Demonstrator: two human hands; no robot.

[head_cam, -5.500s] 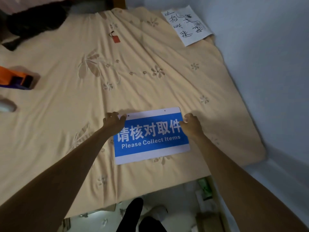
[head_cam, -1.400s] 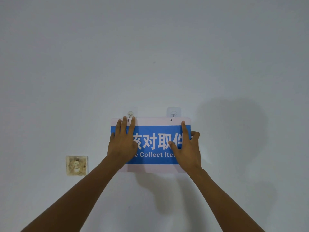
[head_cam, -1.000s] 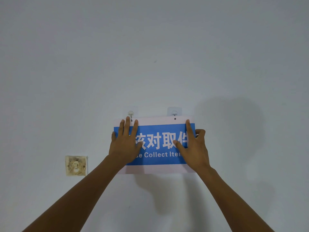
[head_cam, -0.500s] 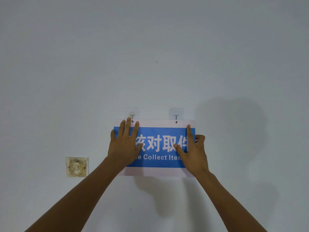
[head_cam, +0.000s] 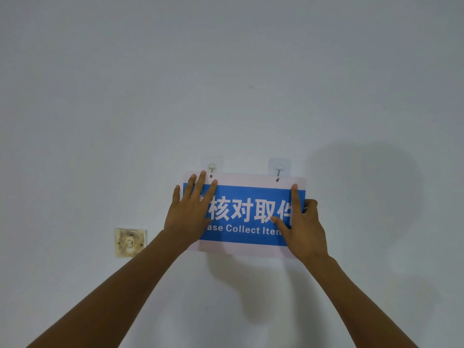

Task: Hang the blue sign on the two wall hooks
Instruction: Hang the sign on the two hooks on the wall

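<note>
"Head view, biggest thing first. What do we see?"

"We see the wall (head_cam: 226, 71), pale and bare. Flat against it is the blue sign (head_cam: 246, 192)."

"And our hands?"

"Our left hand (head_cam: 188, 217) lies on the sign's left part. Its fingers (head_cam: 200, 187) are spread wide and flat, pushing the sign to the wall. Our right hand (head_cam: 303, 227) is at the sign's right edge. Its thumb and first finger lie on the front, and the other fingers curl round the edge, so it pinches the sign."

"What else is there?"

"An old stained wall plate (head_cam: 130, 242), well off to the left of the sign and lower down. Then the two little hooks, just above the sign's top edge."

"What has changed?"

"A second ago the sign sat a bit lower, with both holes under the hooks. We have slid it up. Now the right hook (head_cam: 279, 168) seems to reach into the right hole (head_cam: 277, 179)."

"And the left one?"

"The left hole (head_cam: 211, 176) sits just below the left hook (head_cam: 212, 167). We cannot tell if it has caught. We think one side is on and the left side is next."
</note>
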